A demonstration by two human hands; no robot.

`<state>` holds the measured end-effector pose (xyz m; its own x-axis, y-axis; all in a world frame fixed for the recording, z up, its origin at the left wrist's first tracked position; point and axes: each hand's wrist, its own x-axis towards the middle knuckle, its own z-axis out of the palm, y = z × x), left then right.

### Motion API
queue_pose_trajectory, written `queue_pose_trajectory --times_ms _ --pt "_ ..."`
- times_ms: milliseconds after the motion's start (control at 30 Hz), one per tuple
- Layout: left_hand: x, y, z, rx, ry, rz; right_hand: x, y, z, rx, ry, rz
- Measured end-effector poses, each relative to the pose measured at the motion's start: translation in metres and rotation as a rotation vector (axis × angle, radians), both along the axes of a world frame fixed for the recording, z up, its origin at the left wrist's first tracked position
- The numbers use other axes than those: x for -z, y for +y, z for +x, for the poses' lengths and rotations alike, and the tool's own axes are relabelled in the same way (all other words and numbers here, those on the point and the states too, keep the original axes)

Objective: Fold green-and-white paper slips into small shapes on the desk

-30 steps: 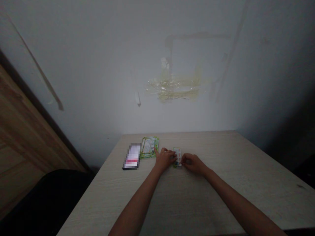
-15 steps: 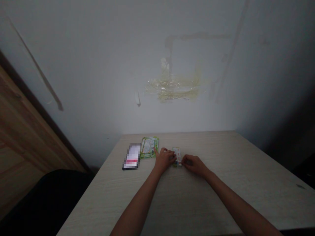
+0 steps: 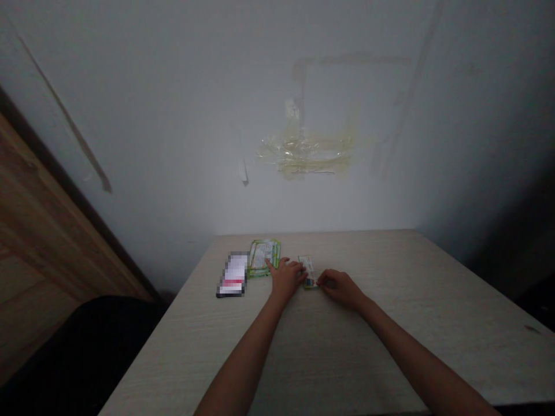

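A small printed piece [image 3: 307, 264] is lying flat on the tabletop [image 3: 373, 358], nearer the far edge than the near edge and roughly midway between the side edges. The left hand [image 3: 287, 278] is being held spread, palm down, with its fingertips being rested along the piece's left side; its thumb is being stretched out toward the green-bordered cards [image 3: 263, 257], which are lying by the far left corner (whether they are being touched cannot be told). A phone [image 3: 234, 275] with a blurred screen is lying beside them, along the left edge. By the right hand [image 3: 339, 287], the near right corner of the piece is being pinched, as it seems, between thumb and forefinger.

The piece is being judged very light and thin, more bendable than stiff, perhaps a little slippery if coated, and easily creased or torn rather than broken. Its free corners and long sides are offering the best hold: one side is best being pressed down by flat fingertips, while the opposite corner is being gripped lightly, without twisting.
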<state>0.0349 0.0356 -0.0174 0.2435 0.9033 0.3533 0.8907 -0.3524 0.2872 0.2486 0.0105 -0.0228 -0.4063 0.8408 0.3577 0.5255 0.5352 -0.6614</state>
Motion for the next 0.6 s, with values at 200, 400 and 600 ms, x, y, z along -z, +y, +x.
queue_pose_trajectory --times_ms 200,400,600 --pt "-0.003 -0.001 0.001 -0.011 0.0 0.001 -0.002 -0.003 0.003 -0.017 -0.017 -0.017" --pt "-0.004 -0.002 0.002 -0.019 0.03 -0.003 -0.006 -0.008 0.002 -0.044 -0.019 -0.013" --pt "-0.001 -0.001 0.001 -0.004 0.029 0.008 -0.008 -0.011 0.001 -0.046 -0.033 -0.014"
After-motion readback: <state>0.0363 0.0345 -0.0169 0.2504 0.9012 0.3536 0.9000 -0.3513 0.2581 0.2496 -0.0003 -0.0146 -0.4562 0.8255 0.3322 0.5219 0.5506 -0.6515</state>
